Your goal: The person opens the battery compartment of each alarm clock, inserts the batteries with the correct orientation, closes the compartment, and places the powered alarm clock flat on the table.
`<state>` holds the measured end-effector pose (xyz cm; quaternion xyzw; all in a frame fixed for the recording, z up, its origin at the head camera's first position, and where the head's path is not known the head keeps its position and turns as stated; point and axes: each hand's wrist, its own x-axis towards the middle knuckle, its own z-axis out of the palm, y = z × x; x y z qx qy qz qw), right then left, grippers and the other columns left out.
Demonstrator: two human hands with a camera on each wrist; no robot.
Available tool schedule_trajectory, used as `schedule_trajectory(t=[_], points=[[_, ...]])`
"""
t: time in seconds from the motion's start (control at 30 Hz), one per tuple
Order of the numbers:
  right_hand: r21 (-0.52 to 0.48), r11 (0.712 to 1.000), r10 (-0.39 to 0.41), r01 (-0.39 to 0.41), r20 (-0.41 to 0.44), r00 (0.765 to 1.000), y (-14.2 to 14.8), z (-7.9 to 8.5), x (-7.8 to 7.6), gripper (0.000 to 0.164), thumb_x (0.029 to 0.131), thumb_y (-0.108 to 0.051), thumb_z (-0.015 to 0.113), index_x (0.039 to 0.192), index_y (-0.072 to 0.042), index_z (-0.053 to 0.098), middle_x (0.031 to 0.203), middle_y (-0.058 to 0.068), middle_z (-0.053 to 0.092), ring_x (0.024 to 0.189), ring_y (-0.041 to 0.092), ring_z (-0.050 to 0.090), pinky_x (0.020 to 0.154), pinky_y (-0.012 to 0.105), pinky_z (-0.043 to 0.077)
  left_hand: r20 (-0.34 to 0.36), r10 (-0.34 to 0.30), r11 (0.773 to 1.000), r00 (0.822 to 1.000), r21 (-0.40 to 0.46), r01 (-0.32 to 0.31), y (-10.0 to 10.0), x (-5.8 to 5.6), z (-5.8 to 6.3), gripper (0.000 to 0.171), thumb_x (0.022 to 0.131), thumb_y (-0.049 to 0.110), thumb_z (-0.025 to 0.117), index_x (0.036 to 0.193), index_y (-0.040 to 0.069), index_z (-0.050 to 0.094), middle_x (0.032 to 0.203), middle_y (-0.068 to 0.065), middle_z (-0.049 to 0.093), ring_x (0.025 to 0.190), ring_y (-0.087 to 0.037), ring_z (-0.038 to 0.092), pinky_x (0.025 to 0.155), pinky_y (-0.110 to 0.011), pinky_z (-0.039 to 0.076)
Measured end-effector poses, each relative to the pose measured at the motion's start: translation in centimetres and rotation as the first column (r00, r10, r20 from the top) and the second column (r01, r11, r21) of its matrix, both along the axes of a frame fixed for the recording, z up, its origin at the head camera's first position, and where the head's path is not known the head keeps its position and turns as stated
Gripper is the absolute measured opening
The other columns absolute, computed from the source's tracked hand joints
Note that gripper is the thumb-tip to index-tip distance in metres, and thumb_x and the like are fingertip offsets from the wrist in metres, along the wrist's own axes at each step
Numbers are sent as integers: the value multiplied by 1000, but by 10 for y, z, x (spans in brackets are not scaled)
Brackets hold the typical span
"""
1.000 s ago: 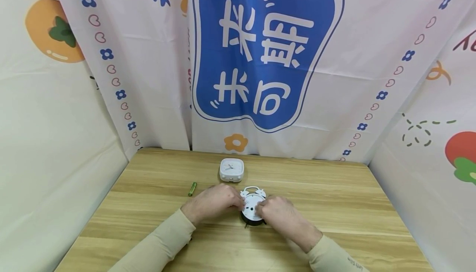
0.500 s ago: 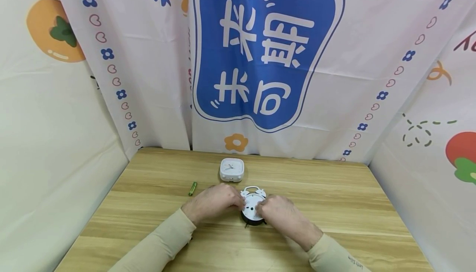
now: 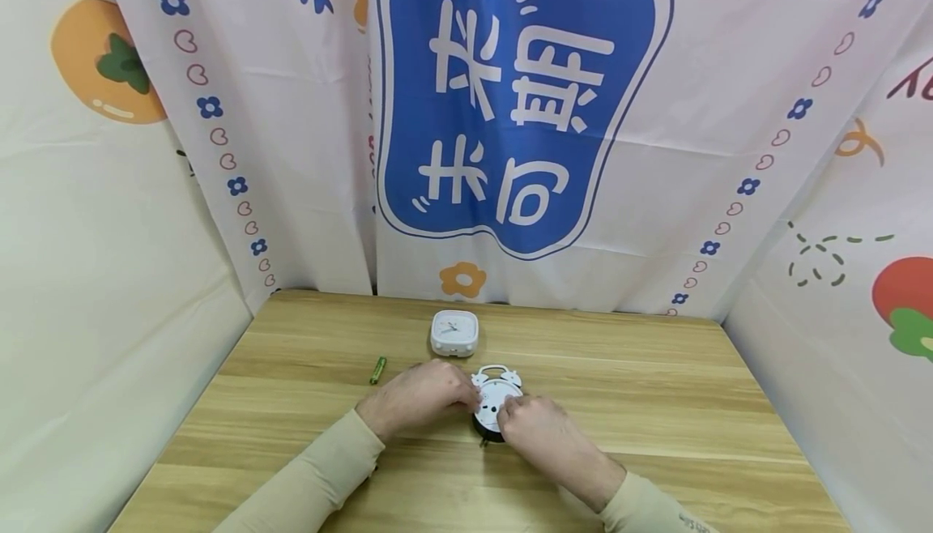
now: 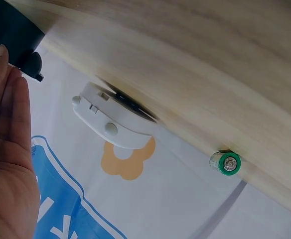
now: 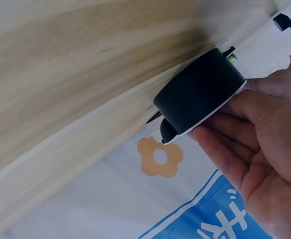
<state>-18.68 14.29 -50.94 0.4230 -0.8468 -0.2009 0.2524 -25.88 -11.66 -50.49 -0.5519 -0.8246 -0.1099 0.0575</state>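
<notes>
A twin-bell alarm clock (image 3: 494, 394) lies face down on the wooden table, its white back up and its bells and handle pointing away from me. My left hand (image 3: 430, 387) holds it at its left edge, fingertips on the rim. On the right part of the back, the bent fingers of my right hand (image 3: 543, 436) grip close to the edge; what lies under those fingertips is hidden. In the right wrist view, the dark round side of the alarm clock (image 5: 200, 92) shows, with the fingers of my right hand (image 5: 255, 144) against its white back.
A white square clock (image 3: 454, 333) stands behind the alarm clock. A green battery (image 3: 377, 370) lies to the left on the table (image 3: 656, 387). Printed white cloth (image 3: 692, 112) hangs behind the table and along both sides.
My right hand has shifted slightly down and left over the clock's back, uncovering a little of its upper right rim. My left hand and the clock have stayed put.
</notes>
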Motion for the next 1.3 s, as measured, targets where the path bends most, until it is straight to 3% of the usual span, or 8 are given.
schedule_trajectory(t=[0.43, 1.0, 1.3], points=[[-52, 999, 0, 6, 121, 993, 5, 7, -8, 15, 93, -10, 94, 95, -14, 81, 82, -5, 80, 68, 9, 71, 55, 23, 62, -28, -10, 1000, 1000, -2, 10, 0, 0, -1, 9, 105, 17, 86, 111, 23, 91, 113, 12, 90, 107, -2, 83, 102, -18, 67], [-104, 995, 20, -1, 173, 985, 12, 7, -18, 20, 89, -6, 93, 92, -15, 75, 76, -6, 76, 64, 10, 67, 52, 24, 59, -37, 2, 1000, 999, -19, -3, 1, 1, 1, 9, 105, 19, 86, 110, 23, 91, 112, 13, 90, 106, -2, 83, 101, -18, 67], [-193, 981, 43, 8, 259, 965, 19, 10, -23, 28, 83, -5, 96, 86, -18, 71, 74, -7, 74, 63, 7, 64, 50, 24, 53, -57, 3, 999, 998, -36, -5, 3, 2, 3, 8, 105, 21, 86, 108, 25, 91, 111, 15, 90, 105, -1, 82, 99, -18, 67]])
